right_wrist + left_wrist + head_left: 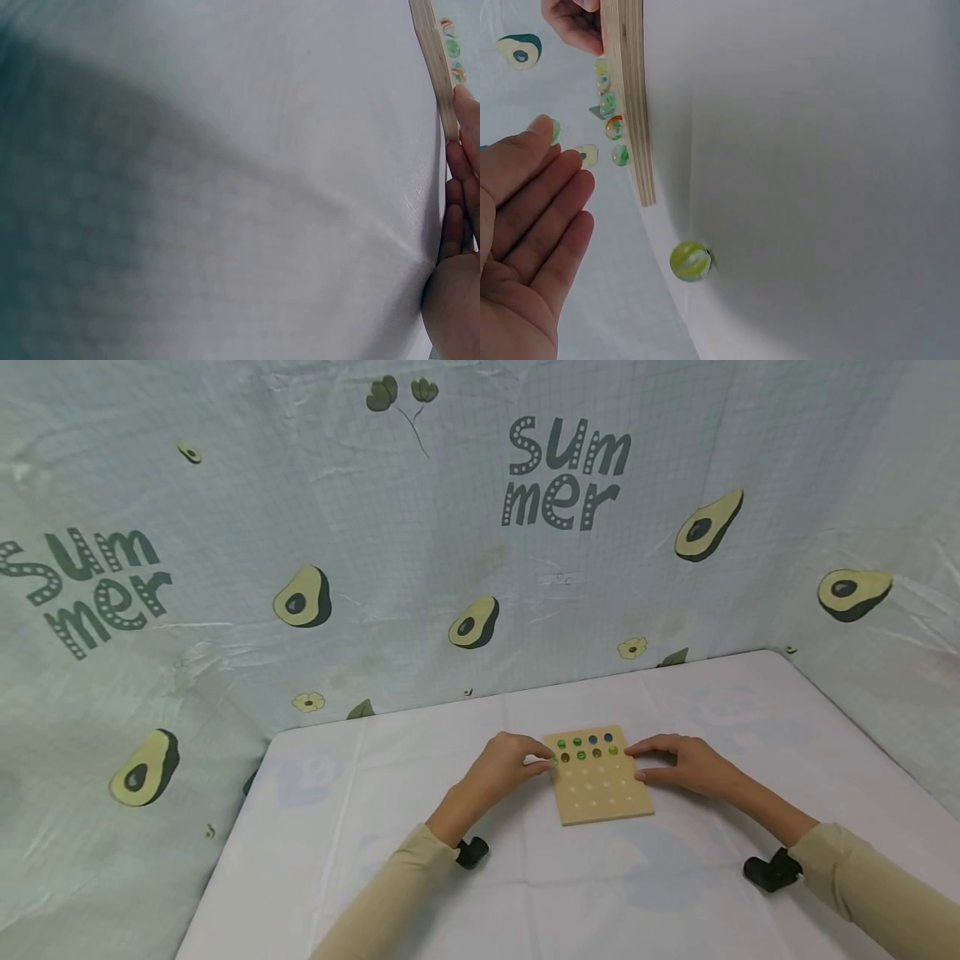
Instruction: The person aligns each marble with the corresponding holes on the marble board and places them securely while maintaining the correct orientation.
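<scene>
A square wooden board [600, 810] with rows of shallow hollows lies on the table; its plywood edge [634, 97] shows in the left wrist view. Glass marbles, among them a blue marble [608, 737] and an amber marble [565, 757], sit in its two far rows. At the board's left edge my left hand [510, 762] pinches a green marble [556, 132] between thumb and forefinger. Below that hand a yellow-green marble [690, 261] lies on the cloth, hidden in the head view. My right hand [686, 763] grips the board's right edge, thumb and fingers around it.
A white cloth [420, 727] covers the table. Behind it hangs a pale curtain [405, 543] printed with avocados and lettering. Each wrist carries a small black camera, the left camera [472, 852] and the right camera [772, 870], close over the cloth.
</scene>
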A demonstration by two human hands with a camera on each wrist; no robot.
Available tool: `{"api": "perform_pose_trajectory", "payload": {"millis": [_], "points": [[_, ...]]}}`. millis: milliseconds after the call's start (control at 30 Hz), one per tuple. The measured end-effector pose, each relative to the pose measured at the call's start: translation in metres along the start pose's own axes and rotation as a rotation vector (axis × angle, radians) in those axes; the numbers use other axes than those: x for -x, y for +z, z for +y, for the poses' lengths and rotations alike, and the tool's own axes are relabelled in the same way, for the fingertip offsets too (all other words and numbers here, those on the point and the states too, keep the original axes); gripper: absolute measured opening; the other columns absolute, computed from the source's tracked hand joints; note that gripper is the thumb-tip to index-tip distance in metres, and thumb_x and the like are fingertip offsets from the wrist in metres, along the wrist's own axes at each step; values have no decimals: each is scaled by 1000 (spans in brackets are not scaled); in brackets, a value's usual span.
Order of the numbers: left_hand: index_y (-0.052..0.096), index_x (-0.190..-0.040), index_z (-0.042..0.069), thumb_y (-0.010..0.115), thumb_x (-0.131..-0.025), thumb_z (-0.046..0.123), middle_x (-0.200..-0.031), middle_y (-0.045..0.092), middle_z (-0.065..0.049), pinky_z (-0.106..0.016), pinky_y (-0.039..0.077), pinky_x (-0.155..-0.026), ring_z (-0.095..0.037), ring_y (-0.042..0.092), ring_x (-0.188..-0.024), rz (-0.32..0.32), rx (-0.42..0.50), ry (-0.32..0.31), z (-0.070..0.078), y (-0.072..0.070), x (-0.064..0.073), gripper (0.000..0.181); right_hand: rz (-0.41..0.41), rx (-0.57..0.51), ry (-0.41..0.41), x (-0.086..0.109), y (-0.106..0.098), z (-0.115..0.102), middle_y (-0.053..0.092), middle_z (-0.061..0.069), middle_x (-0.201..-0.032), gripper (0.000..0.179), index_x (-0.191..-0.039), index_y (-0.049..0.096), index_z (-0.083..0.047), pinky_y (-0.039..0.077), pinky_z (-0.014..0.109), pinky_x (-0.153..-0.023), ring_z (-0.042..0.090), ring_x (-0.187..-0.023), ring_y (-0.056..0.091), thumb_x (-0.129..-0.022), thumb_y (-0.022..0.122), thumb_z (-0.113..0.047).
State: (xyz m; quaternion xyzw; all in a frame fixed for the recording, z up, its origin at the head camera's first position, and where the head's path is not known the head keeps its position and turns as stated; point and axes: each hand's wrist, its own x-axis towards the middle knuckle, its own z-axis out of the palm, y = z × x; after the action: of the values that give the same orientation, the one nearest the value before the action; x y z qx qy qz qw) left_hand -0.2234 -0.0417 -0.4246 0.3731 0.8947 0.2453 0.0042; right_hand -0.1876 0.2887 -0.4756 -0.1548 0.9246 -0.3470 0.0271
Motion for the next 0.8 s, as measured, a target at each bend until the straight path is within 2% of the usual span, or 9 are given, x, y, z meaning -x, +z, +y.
{"api": "perform_pose_trajectory", "payload": {"millis": [300,500,800], "points": [[81,-106,11,78,-90,22,-104,78,1,-21,57,-86,-11,73,-100,41,-19,-21,9,7,-4,20,6,3,7,-1,3,3,68,8,-132,46,-126,73,-21,43,60,-106,40,-131,54,-87,80,-43],[81,-107,13,78,-91,25,-104,78,3,-20,55,-88,-8,72,-101,31,-50,-46,16,13,-7,20,5,-4,7,-1,3,3,67,8,-132,46,-126,73,-21,43,60,-106,40,-132,53,-87,79,-45],[81,-107,14,78,-90,24,-105,78,3,-25,55,-93,-11,70,-108,72,66,-156,24,18,-7,19,13,-1,8,0,3,1,68,9,-131,45,-126,73,-21,43,61,-106,41,-131,54,-88,79,-43]]}}
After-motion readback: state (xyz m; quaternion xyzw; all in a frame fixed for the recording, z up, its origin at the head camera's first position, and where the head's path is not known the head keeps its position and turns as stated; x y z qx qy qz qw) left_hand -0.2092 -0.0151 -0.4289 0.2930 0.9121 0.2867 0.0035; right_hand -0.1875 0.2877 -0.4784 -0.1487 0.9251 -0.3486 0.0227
